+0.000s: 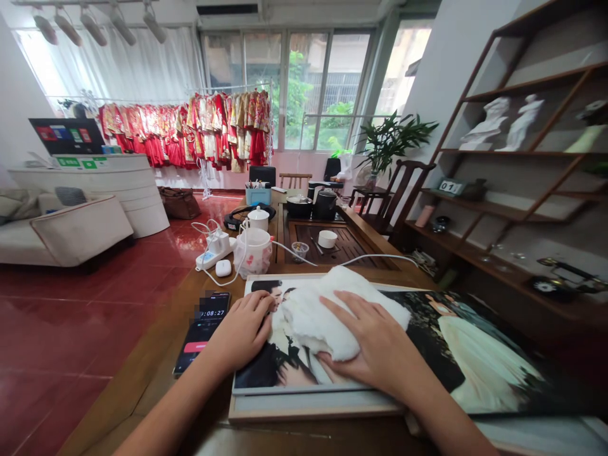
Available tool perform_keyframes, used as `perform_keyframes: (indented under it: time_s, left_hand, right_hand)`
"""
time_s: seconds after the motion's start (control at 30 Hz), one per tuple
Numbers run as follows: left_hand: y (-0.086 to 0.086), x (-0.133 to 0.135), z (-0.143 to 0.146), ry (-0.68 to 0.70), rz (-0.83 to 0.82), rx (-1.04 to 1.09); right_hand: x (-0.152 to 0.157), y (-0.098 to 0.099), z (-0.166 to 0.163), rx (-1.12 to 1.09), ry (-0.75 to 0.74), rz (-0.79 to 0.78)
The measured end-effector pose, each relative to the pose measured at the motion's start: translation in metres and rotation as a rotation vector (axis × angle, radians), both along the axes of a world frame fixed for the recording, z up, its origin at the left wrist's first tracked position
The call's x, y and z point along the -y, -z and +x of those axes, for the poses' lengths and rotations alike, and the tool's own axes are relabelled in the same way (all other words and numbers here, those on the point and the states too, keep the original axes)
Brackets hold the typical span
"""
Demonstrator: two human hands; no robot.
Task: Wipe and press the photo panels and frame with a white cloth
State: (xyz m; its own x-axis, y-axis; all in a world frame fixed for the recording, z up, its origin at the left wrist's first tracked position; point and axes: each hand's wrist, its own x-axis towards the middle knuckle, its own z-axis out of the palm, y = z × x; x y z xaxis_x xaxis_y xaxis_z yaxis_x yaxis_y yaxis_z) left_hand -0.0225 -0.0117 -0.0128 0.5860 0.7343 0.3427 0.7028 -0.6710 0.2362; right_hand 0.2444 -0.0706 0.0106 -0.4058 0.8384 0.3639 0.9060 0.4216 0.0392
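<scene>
The right hand (373,332) holds a white cloth (325,304) on the wedding photo (294,372); the left hand (247,324) rests loosely spread at the photo's left. Beyond the photo, a plastic cup (299,253) contains small bits.

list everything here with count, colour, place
cloth: 1, white, on photos
photos: 2 visible, multicoloured, on table
table: 1, brown, centre
phone: 1, black, table's left
power strip: 1, white, beyond phone
cup: 1, white, on tray
clothes: many, mostly red, on rack
big plant: 1, green, by window
sofa: 1, pale, far left
monitor: 1, black, on counter
statues: 2, white, on shelves
left hand: 1, bare, on photos
right hand: 1, bare, on cloth
</scene>
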Motion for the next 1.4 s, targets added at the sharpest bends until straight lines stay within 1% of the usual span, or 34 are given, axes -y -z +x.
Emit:
perform_keyframes:
  time_s: [0.07,0.13,0.2,0.33,0.4,0.47,0.63,0.7,0.8,0.97,1.03,1.1,1.27,1.33,1.4]
  left_hand:
    - [0.0,0.0,0.0,0.001,-0.002,-0.006]
    - [0.001,0.0,0.0,-0.001,-0.006,-0.014]
    - [0.003,-0.001,-0.001,-0.003,-0.007,-0.019]
    - [0.006,-0.003,-0.001,-0.015,-0.001,-0.022]
    - [0.006,-0.003,-0.001,-0.017,0.0,-0.017]
    - [0.005,-0.003,-0.001,-0.013,-0.003,-0.013]
    - [0.001,0.0,0.0,-0.003,-0.012,-0.019]
    - [-0.001,0.001,0.0,-0.003,-0.01,-0.011]
    - [0.0,0.001,0.0,-0.007,-0.012,-0.007]
    - [0.002,0.0,-0.001,-0.004,-0.025,-0.014]
    - [0.002,-0.001,0.0,-0.008,-0.022,-0.012]
    - [0.002,-0.001,0.0,-0.011,-0.021,-0.015]
    - [0.0,0.0,0.0,-0.003,-0.021,-0.014]
    - [-0.001,0.001,0.0,-0.004,-0.016,-0.006]
    - [-0.001,0.001,0.0,-0.005,-0.018,-0.004]
  right_hand:
    - [0.0,0.001,-0.001,0.006,-0.021,0.0]
    - [0.002,0.0,-0.003,0.014,-0.087,-0.025]
    - [0.003,-0.002,-0.005,0.024,-0.17,-0.07]
    - [0.007,-0.007,-0.009,0.072,-0.395,-0.188]
    - [0.007,-0.007,-0.009,0.084,-0.463,-0.215]
    - [0.006,-0.007,-0.009,0.075,-0.434,-0.192]
    - [-0.002,0.001,-0.001,0.012,-0.138,-0.009]
    - [-0.004,0.003,0.001,0.012,-0.09,0.028]
    - [-0.002,0.004,-0.001,0.049,-0.138,0.004]
    - [0.007,0.001,-0.011,0.108,-0.371,-0.136]
    - [0.008,0.0,-0.013,0.113,-0.422,-0.17]
    - [0.007,-0.001,-0.012,0.096,-0.407,-0.165]
    - [0.001,0.0,-0.005,0.009,-0.221,-0.055]
    - [0.0,0.0,-0.003,0.01,-0.19,-0.04]
    - [-0.001,0.001,-0.003,0.032,-0.197,-0.042]
